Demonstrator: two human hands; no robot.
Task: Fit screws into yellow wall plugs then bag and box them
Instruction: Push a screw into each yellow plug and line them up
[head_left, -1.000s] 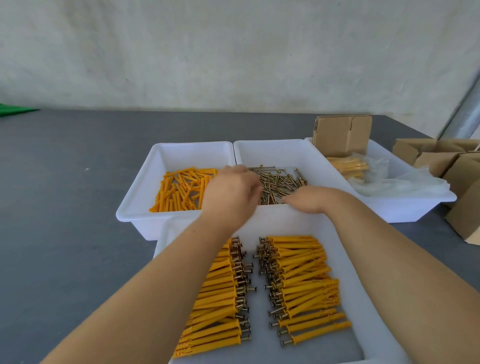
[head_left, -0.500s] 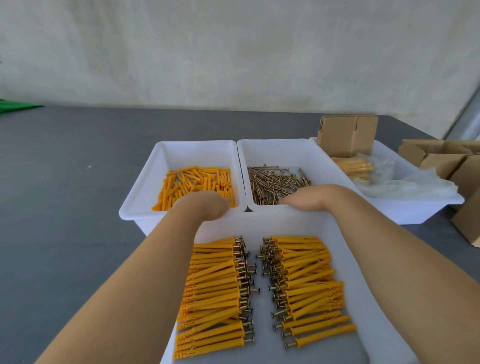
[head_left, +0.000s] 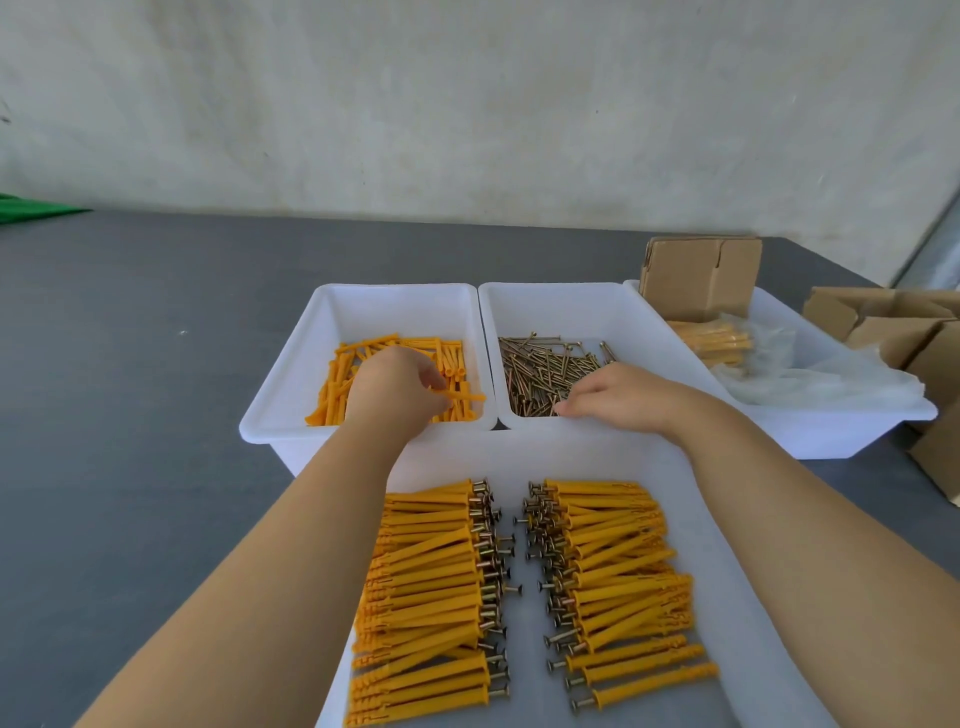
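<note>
Left hand (head_left: 392, 389) over the far-left white bin (head_left: 291, 384) of loose yellow plugs (head_left: 337, 384), fingers pinching one plug (head_left: 462, 397) pointing right. Right hand (head_left: 618, 397) at near edge of the screw bin (head_left: 613, 312), fingertips curled down on the screws (head_left: 545, 369); can't tell if it holds one. Assembled plugs (head_left: 431, 592) lie in two rows in the near tray (head_left: 571, 452)

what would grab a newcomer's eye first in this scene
Two neat rows of yellow wall plugs with screws fitted fill the near white tray, screw heads facing the middle gap. Behind it, the left hand pinches a loose yellow plug over the plug bin, while the right hand reaches into the bin of brass-coloured screws.
</note>
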